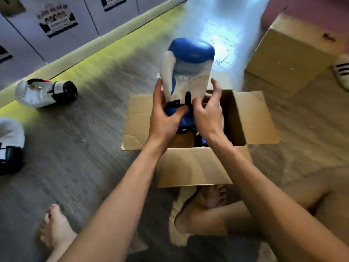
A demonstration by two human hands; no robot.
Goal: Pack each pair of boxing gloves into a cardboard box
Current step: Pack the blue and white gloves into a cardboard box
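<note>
Your forearms (120,205) reach out over the open cardboard box (251,118). Far left, two white-and-black gloves (45,93) lie on the floor (85,148). Your left hand (164,118) grips the blue cuff of the blue-and-white glove (188,69), upright above the box; your right hand (207,112) clasps its other side. A closed box (287,53) sits far right.

No wording can be read. The black-and-white posters (56,21) on the grey cabinet doors (79,33) carry lines of print, all blurred. The blue cuff of the blue-and-white boxing glove (187,72) bears a pale emblem, indistinct. A small dark red mark sits on the closed cardboard box (287,53), illegible.
</note>
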